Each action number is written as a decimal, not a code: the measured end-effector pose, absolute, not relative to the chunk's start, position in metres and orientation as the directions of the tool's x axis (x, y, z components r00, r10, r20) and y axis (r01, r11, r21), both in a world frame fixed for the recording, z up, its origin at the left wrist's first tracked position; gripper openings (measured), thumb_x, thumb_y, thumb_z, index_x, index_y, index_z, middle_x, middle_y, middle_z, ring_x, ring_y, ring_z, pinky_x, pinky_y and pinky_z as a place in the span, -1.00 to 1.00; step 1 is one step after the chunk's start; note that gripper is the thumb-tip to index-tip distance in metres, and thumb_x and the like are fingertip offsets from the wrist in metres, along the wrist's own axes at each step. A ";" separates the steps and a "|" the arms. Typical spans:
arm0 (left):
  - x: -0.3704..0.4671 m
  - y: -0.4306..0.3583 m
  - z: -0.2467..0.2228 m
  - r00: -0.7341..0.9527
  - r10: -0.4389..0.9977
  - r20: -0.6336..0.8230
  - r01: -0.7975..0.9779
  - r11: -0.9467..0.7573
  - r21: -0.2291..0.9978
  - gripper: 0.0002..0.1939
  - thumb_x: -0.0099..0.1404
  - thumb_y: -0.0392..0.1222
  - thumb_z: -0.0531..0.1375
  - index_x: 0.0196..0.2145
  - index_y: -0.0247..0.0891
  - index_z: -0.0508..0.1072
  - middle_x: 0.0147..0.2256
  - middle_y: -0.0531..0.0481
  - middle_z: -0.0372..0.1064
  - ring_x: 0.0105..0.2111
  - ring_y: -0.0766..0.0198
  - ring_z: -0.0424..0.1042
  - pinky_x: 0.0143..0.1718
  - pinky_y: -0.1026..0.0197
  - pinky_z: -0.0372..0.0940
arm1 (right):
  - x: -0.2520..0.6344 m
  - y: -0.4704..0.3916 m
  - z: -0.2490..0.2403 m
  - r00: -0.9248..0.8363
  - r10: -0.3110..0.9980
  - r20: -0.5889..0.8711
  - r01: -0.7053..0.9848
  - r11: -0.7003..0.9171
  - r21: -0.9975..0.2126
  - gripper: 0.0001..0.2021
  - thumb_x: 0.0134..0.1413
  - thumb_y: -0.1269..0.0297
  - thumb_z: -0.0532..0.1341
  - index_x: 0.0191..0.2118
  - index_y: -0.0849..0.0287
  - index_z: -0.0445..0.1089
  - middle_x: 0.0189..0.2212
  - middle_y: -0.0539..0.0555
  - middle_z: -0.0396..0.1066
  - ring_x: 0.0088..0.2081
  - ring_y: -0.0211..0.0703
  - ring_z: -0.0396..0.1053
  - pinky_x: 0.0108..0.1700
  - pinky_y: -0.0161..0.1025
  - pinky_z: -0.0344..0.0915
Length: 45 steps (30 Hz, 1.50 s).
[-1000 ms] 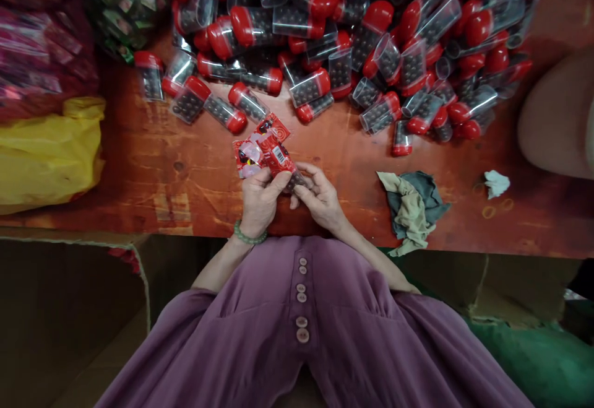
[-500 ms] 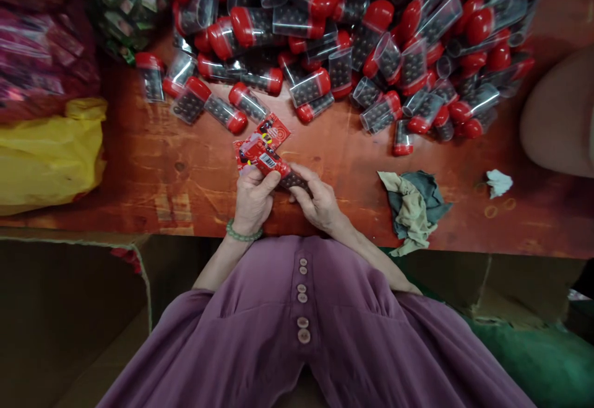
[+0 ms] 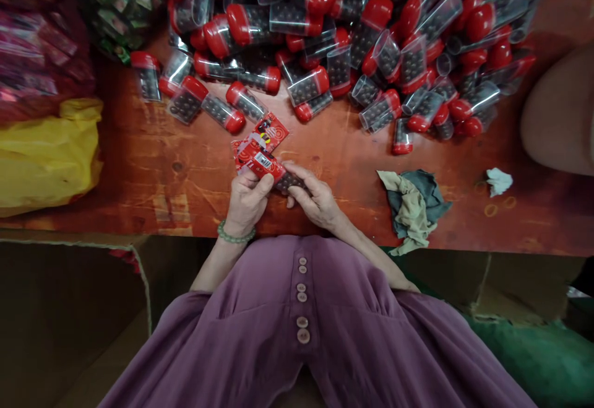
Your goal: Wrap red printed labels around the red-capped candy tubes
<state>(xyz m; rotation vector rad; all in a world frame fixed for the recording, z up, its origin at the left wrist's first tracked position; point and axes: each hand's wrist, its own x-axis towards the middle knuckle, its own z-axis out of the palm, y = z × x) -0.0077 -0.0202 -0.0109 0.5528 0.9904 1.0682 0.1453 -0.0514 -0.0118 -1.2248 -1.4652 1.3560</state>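
Observation:
My left hand (image 3: 245, 204), with a green bead bracelet at its wrist, pinches a red printed card (image 3: 262, 159) that bears a barcode. From the card's lower right side a clear tube of dark balls (image 3: 286, 182) sticks out, and my right hand (image 3: 319, 200) is closed on its far end. Card and tube touch; whether the card wraps around the tube or only lies over it I cannot tell. Just beyond my left fingers lie more red printed cards (image 3: 276, 130), partly covered by the held one.
A heap of red-capped clear tubes (image 3: 306, 86) spreads across the table's (image 3: 352, 169) far side. Crumpled cloths (image 3: 415, 210) lie at right, near a white scrap (image 3: 499, 182) and rubber bands (image 3: 490, 210). A yellow bag (image 3: 46, 160) stands at left, a pale rounded container (image 3: 559, 111) at right.
My left hand and the card have shifted slightly left. The card has turned a little and more of its printed face shows over the tube; my right hand keeps its grip.

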 end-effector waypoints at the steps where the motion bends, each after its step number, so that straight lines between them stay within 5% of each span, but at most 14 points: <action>1: -0.008 -0.020 -0.012 0.145 0.906 -0.398 -0.460 0.418 0.784 -0.64 -0.01 0.07 0.48 -0.36 -0.21 0.61 -0.36 -0.03 0.58 -0.28 0.19 0.56 -0.13 0.13 0.44 | 0.145 -0.051 -0.012 -0.239 0.968 -0.072 0.151 -0.036 -0.988 -0.60 0.38 0.20 0.06 0.27 0.03 0.20 -0.01 0.08 0.46 -0.48 -0.41 0.39 -0.27 -0.30 0.51; 8: -0.002 -0.021 -0.017 0.049 0.902 -0.429 -0.465 0.401 0.789 -0.64 -0.12 0.01 0.53 -0.40 -0.20 0.60 -0.40 0.07 0.55 -0.40 0.36 0.48 -0.21 0.27 0.39 | 0.142 -0.059 -0.023 -0.145 0.986 0.077 0.267 0.114 -0.957 -0.60 0.39 0.21 0.07 0.28 0.03 0.20 0.15 0.16 0.39 -0.39 -0.33 0.46 -0.17 -0.22 0.54; 12: 0.004 -0.020 -0.017 -0.001 0.911 -0.413 -0.456 0.367 0.811 -0.63 -0.12 0.02 0.53 -0.42 -0.21 0.57 -0.43 0.11 0.52 -0.44 0.39 0.43 -0.28 0.30 0.35 | 0.141 -0.059 -0.025 -0.147 0.988 0.047 0.297 0.089 -0.951 -0.57 0.38 0.16 0.06 0.30 0.06 0.18 0.07 0.17 0.44 -0.34 -0.25 0.49 -0.08 -0.14 0.54; 17: 0.005 -0.018 -0.016 0.031 0.917 -0.397 -0.467 0.364 0.805 -0.64 -0.10 0.04 0.52 -0.43 -0.21 0.57 -0.47 0.10 0.49 -0.49 0.41 0.39 -0.38 0.32 0.33 | 0.141 -0.055 -0.022 -0.144 0.988 -0.059 0.189 -0.030 -0.981 -0.56 0.36 0.12 0.08 0.28 0.07 0.18 -0.22 0.05 0.48 -0.45 -0.31 0.42 -0.19 -0.19 0.54; 33: 0.001 -0.032 -0.013 0.398 0.863 -0.310 -0.362 0.458 0.812 -0.66 0.19 0.10 0.35 -0.42 -0.27 0.54 -0.59 0.04 0.39 -0.57 0.34 0.36 -0.42 0.22 0.34 | 0.149 -0.051 -0.016 -0.191 0.963 -0.188 -0.160 -0.220 -0.962 -0.51 0.24 -0.01 0.22 0.19 0.07 0.22 -0.20 0.03 0.50 -0.49 -0.34 0.42 -0.35 -0.26 0.51; 37: 0.003 -0.040 -0.010 0.227 0.916 -0.330 -0.494 0.400 0.772 -0.58 0.05 0.13 0.43 -0.30 -0.25 0.55 -0.49 0.05 0.46 -0.54 0.37 0.38 -0.44 0.27 0.33 | 0.147 -0.055 -0.016 -0.203 0.964 -0.175 -0.185 -0.213 -0.959 -0.50 0.21 0.00 0.26 0.17 0.09 0.21 -0.24 0.00 0.51 -0.48 -0.35 0.45 -0.32 -0.29 0.50; 40: 0.005 -0.043 -0.007 0.115 0.915 -0.387 -0.496 0.390 0.776 -0.62 0.02 0.10 0.46 -0.40 -0.26 0.54 -0.51 0.06 0.46 -0.55 0.40 0.37 -0.48 0.31 0.31 | 0.145 -0.058 -0.016 -0.227 0.960 -0.164 -0.217 -0.214 -0.952 -0.51 0.17 0.02 0.29 0.12 0.10 0.24 -0.31 -0.04 0.50 -0.49 -0.37 0.45 -0.33 -0.33 0.48; 45: 0.006 -0.049 0.002 0.141 0.890 -0.434 -0.464 0.446 0.765 -0.62 0.00 0.08 0.47 -0.49 -0.29 0.52 -0.55 0.05 0.44 -0.58 0.41 0.36 -0.53 0.32 0.32 | 0.143 -0.064 -0.018 -0.244 0.946 -0.216 -0.280 -0.282 -0.918 -0.50 0.04 -0.02 0.37 -0.02 0.10 0.22 -0.41 -0.12 0.47 -0.54 -0.38 0.42 -0.45 -0.38 0.43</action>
